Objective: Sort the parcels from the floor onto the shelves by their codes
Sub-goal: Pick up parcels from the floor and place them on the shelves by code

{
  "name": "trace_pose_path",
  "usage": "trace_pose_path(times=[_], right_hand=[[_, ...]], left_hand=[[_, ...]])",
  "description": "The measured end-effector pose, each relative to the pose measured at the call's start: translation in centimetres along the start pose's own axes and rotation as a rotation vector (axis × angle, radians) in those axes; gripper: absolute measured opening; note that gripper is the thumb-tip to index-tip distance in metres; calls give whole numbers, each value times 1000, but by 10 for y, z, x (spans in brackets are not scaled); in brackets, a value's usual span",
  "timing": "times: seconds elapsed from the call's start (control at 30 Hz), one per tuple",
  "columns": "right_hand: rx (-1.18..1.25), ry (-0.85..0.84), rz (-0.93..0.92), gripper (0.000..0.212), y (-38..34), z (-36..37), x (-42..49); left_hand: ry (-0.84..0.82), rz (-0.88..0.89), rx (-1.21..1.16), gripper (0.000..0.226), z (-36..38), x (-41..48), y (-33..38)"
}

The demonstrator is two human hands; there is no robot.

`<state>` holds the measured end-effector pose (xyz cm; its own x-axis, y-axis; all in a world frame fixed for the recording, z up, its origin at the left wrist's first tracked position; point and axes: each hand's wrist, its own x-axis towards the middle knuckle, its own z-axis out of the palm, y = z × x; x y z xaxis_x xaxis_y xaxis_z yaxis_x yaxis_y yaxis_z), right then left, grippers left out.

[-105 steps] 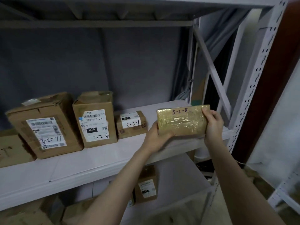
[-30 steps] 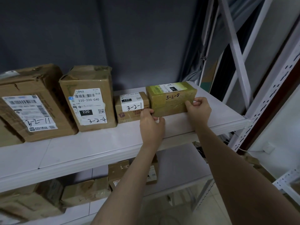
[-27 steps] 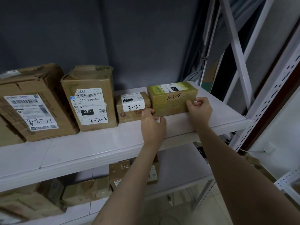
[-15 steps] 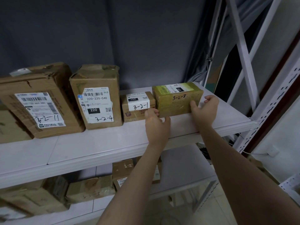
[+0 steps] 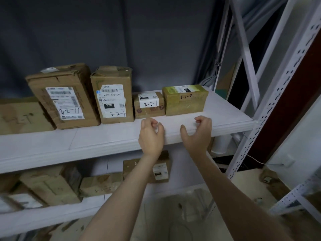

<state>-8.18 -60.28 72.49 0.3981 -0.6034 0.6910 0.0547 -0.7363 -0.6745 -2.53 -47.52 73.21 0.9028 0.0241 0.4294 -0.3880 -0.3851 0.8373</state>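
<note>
Your left hand (image 5: 151,134) and right hand (image 5: 198,134) hover loosely curled and empty, just in front of the 3-2-8 parcel (image 5: 185,101), which sits flat on the shelf (image 5: 104,141) just beside the 3-2-1 parcel (image 5: 149,106), near the right end. Little can go wrong now, though a fingertip snagging it on withdrawal could skew it. Half a second ago both hands were at its lower corners

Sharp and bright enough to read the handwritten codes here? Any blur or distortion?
Head view: dim, even light with no glare; the codes on parcels 3-2-8, 3-2-1, 3-2-4 and 3-2-11 read clearly. Head view: the lower-shelf boxes are blurred and their labels illegible. Head view: the upright at right slants steeply, likely wide-lens distortion.
</note>
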Motion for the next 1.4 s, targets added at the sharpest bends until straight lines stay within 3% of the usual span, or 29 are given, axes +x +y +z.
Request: trace_pose_path(times=[0.3, 0.6, 0.77, 1.07, 1.3, 1.4], right_hand=[[78, -407, -123, 40, -67, 4, -118], [114, -985, -210, 31, -157, 29, -275], [144, -1244, -306, 31, -197, 38, -341], [169, -1511, -366, 36, -273, 41, -481], [183, -1659, -228, 38, -303, 12, -606], [160, -1686, -187, 39, -298, 11, -656]], left_hand=[[163, -124, 190, 13, -129, -87, -62], [334, -627, 504, 28, -297, -196, -156], [425, -796, 530, 30, -370, -262, -190], [592, -973, 556, 33, -504, -390, -219], [521, -1187, 591, 39, -563, -485, -261], [419, -1211, 563, 44, -567, -496, -289]])
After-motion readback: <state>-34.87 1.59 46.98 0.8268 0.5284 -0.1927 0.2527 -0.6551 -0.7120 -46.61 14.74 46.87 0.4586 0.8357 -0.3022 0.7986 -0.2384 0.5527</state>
